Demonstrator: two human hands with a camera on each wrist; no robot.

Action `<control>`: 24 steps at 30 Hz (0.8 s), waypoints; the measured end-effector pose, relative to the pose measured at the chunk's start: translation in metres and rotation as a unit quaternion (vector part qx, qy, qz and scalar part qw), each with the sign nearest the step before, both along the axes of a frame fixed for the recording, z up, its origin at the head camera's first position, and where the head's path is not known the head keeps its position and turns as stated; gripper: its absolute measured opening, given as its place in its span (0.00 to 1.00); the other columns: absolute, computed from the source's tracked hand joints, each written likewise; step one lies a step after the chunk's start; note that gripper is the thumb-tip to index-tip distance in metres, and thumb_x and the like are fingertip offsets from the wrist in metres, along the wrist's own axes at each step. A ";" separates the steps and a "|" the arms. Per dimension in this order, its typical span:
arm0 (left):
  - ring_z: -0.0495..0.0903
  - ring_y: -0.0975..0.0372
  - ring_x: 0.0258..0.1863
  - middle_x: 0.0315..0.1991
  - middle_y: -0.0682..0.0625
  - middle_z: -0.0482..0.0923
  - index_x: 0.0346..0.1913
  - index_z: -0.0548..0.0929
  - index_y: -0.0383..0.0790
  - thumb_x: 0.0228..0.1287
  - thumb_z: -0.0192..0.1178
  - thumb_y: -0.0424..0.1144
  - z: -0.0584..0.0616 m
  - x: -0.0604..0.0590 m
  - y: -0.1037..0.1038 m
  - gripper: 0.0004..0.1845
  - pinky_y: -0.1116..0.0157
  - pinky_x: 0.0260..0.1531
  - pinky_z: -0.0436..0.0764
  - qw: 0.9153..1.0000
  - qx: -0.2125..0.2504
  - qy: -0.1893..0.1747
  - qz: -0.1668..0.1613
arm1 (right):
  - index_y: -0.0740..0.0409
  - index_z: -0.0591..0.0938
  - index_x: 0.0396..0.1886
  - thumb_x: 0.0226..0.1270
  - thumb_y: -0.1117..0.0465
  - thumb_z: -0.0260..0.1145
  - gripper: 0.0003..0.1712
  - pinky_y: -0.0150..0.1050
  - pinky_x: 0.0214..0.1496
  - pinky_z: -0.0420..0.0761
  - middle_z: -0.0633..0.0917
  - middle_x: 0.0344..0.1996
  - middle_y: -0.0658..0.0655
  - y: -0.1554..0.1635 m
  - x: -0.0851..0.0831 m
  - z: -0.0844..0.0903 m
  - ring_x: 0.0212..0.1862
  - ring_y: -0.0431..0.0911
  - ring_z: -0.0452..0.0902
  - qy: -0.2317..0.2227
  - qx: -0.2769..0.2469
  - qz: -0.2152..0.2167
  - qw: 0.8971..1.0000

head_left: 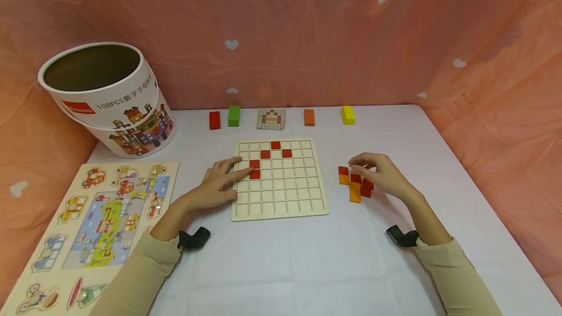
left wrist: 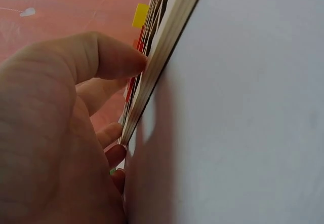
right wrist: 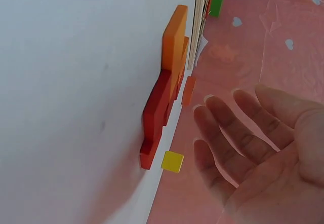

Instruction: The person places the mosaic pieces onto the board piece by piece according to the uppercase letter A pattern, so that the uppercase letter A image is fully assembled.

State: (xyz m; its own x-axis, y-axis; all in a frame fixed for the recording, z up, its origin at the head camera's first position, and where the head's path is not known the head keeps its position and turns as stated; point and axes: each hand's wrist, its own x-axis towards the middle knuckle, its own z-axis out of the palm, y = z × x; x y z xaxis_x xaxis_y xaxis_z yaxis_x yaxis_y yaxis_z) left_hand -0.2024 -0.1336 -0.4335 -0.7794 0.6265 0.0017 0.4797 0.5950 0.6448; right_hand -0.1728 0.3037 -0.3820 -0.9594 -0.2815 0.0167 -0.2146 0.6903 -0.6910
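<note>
A pale wooden grid board (head_left: 290,184) lies mid-table with several red square tiles in its upper cells. My left hand (head_left: 215,184) rests at the board's left edge, its index finger reaching to the lower red tile (head_left: 254,174). In the left wrist view, the thumb (left wrist: 119,59) touches the side of the board. My right hand (head_left: 382,174) hovers beside a small group of red and orange tiles, among them an orange tile (head_left: 355,193) and a red tile (right wrist: 158,105). Its fingers (right wrist: 243,138) are loosely bent, and nothing shows between them in the right wrist view.
Along the back stand a red block (head_left: 214,120), green block (head_left: 234,116), orange block (head_left: 309,117) and yellow block (head_left: 348,115), with a small pattern card (head_left: 270,119) among them. A large white bucket (head_left: 127,106) and a vehicle puzzle board (head_left: 171,179) occupy the left side.
</note>
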 end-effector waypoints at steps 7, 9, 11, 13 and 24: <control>0.48 0.40 0.74 0.77 0.37 0.51 0.76 0.61 0.38 0.58 0.61 0.37 0.002 0.000 -0.005 0.41 0.35 0.66 0.48 1.000 0.013 0.003 0.004 | 0.71 0.81 0.52 0.69 0.69 0.65 0.15 0.53 0.54 0.79 0.85 0.48 0.66 0.016 -0.004 -0.005 0.50 0.58 0.78 0.002 0.008 0.020 1.000; 0.47 0.41 0.75 0.77 0.38 0.51 0.74 0.63 0.37 0.60 0.64 0.39 0.003 0.001 -0.007 0.39 0.36 0.68 0.47 1.000 0.015 -0.001 0.003 | 0.72 0.81 0.52 0.66 0.72 0.66 0.15 0.48 0.53 0.79 0.84 0.47 0.66 0.023 -0.004 -0.007 0.48 0.58 0.78 -0.008 0.005 0.032 0.999; 0.47 0.42 0.76 0.78 0.39 0.51 0.72 0.66 0.36 0.61 0.66 0.41 0.005 0.004 -0.009 0.38 0.37 0.69 0.46 1.000 0.018 -0.008 0.002 | 0.73 0.81 0.51 0.63 0.73 0.67 0.16 0.42 0.51 0.79 0.84 0.47 0.66 0.029 -0.004 -0.009 0.47 0.57 0.77 -0.020 0.002 0.043 0.999; 0.47 0.42 0.76 0.78 0.39 0.51 0.71 0.69 0.37 0.61 0.68 0.43 0.006 0.007 -0.012 0.37 0.37 0.69 0.46 1.000 0.019 -0.014 0.000 | 0.72 0.81 0.51 0.62 0.74 0.68 0.17 0.36 0.48 0.78 0.84 0.46 0.65 0.035 -0.003 -0.011 0.45 0.55 0.76 -0.036 0.005 0.050 0.998; 0.47 0.42 0.77 0.78 0.40 0.51 0.68 0.74 0.37 0.60 0.71 0.43 0.000 0.019 -0.019 0.34 0.36 0.69 0.45 0.998 0.057 -0.019 0.003 | 0.70 0.83 0.45 0.59 0.73 0.70 0.13 0.32 0.41 0.75 0.83 0.37 0.58 0.039 0.002 -0.012 0.39 0.49 0.73 -0.057 0.016 0.061 0.996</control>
